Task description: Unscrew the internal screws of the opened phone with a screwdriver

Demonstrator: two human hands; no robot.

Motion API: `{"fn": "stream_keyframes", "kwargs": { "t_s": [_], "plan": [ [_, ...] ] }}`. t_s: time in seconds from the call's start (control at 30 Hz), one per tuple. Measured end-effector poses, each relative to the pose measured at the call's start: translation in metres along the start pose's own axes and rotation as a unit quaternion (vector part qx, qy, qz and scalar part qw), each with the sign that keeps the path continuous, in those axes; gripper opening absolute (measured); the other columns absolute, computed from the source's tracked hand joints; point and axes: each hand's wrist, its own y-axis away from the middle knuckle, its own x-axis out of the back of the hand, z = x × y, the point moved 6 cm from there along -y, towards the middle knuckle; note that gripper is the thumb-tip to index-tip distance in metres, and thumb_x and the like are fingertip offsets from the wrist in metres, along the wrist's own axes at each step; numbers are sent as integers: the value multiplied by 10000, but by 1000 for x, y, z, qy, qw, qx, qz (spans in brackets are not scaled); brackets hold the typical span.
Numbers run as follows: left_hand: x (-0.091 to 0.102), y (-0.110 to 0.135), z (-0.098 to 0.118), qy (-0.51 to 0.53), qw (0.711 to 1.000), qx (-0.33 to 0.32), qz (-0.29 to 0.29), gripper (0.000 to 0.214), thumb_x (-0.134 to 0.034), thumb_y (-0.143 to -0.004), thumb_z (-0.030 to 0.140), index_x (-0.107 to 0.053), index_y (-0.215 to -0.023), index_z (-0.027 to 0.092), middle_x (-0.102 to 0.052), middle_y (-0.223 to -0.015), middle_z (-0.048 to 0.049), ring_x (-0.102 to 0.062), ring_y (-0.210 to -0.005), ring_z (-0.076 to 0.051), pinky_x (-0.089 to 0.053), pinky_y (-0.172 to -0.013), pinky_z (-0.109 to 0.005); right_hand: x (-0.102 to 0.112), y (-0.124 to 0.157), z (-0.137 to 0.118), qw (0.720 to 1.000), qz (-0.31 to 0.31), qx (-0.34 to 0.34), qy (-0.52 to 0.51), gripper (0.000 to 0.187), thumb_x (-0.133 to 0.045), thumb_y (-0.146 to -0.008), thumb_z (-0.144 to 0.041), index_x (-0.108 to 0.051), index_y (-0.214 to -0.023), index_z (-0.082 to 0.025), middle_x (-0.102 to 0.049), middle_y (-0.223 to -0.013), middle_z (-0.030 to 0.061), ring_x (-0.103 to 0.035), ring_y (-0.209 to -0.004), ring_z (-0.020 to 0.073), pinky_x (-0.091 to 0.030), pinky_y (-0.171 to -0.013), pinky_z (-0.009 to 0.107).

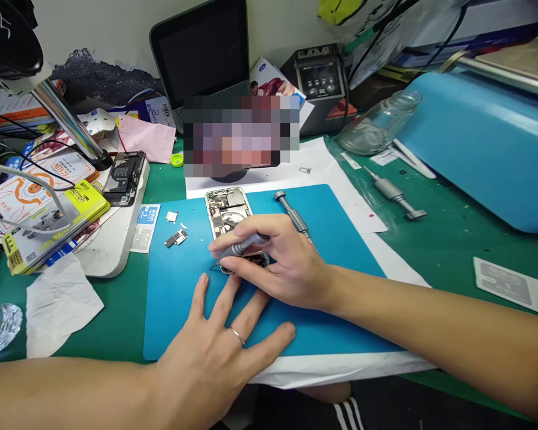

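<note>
An opened phone (228,206) lies on a blue mat (179,316), its inner parts exposed. My right hand (291,260) covers much of the phone's lower half and is closed around a grey precision screwdriver (244,245). The driver is tilted, and its tip points down by the phone's lower left edge; I cannot tell whether it touches. My left hand (224,340), with a ring, lies on the mat with fingers spread, its fingertips near the phone's bottom edge. Small metal plates (176,239) rest left of the phone. A second screwdriver (293,212) lies right of it.
A phone stand with a blurred screen (237,134) rises behind the mat. A third screwdriver (392,191) and a glass jar (381,122) lie to the right. Boxes (54,221), a phone chassis (125,178) and a crumpled tissue (63,307) crowd the left.
</note>
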Motion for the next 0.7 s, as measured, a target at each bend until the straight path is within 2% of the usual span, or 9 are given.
{"fn": "stream_keyframes", "kwargs": {
  "t_s": [0.3,0.7],
  "plan": [
    [0,0,1,-4,1000,-1,2,666,-589,-961,367,-325,-1569,305,-302,-1625,-184,-320,-1454,-506,-393,-1058,-755,1,0,1,1000,2,0,1,358,-654,-926,-114,-436,-1184,-233,-686,-1076,42,-771,-1005,161,-683,-797,239],
    [5,-2,0,-13,1000,-5,11,609,-588,-970,348,-386,-1542,292,-388,-1586,-191,-386,-1429,-496,-440,-1038,-703,0,-1,0,1000,-2,-2,3,336,-643,-936,-130,-431,-1175,-236,-695,-1068,47,-773,-1004,167,-691,-798,250]
  ]
}}
